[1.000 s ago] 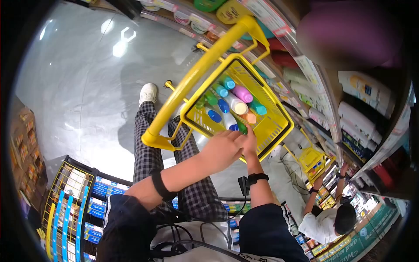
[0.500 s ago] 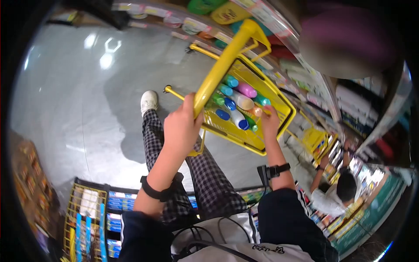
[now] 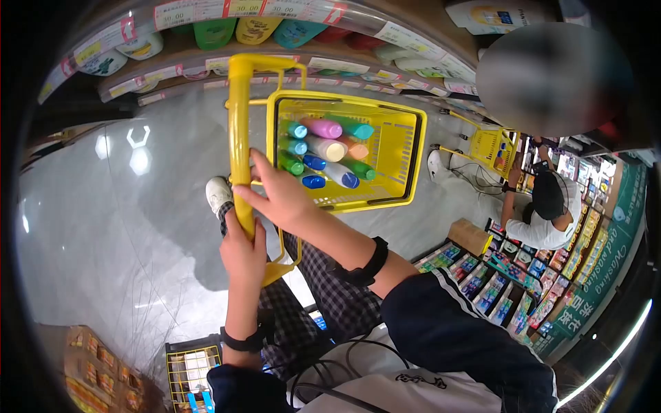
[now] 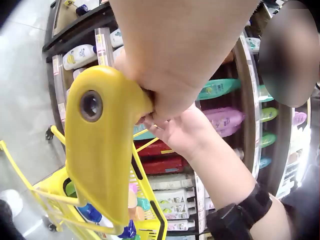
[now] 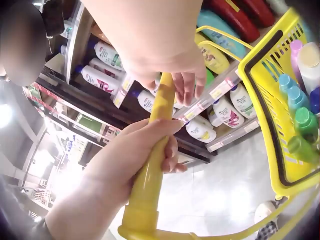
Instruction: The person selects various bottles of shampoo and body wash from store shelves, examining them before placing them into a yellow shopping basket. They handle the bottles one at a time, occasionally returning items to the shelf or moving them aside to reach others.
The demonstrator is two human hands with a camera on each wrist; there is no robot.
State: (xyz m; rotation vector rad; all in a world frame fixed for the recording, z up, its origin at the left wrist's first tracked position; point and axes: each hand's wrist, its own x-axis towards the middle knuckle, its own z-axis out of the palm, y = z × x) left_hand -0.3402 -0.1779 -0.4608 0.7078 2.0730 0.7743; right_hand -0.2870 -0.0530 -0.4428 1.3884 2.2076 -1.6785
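Observation:
A yellow shopping cart [image 3: 406,201] stands in front of me, its basket holding several capped bottles in blue, green, pink, white and orange. My left hand [image 3: 242,251] grips the cart's thick yellow handle [image 3: 239,124] toward its near end, the fingers wrapped round it in the right wrist view. Farther along the same bar, my right hand [image 3: 281,196] has its thumb and fingers on either side of the handle. From the right wrist, the right hand [image 5: 170,62] reaches over the bar from above, beyond the left hand [image 5: 145,145]. Neither hand touches a bottle.
Shelves of shampoo-like bottles [image 3: 258,29] with price tags [image 3: 175,14] run along the far side. A person in a white top [image 3: 551,213] crouches at right beside another yellow cart [image 3: 492,148]. Cartons [image 3: 96,365] stand at lower left on the grey floor [image 3: 148,199].
Both hands were together over the bottles; the left went to the handle first, then the right left the basket and joined it. The cart and shelves have turned in the head view.

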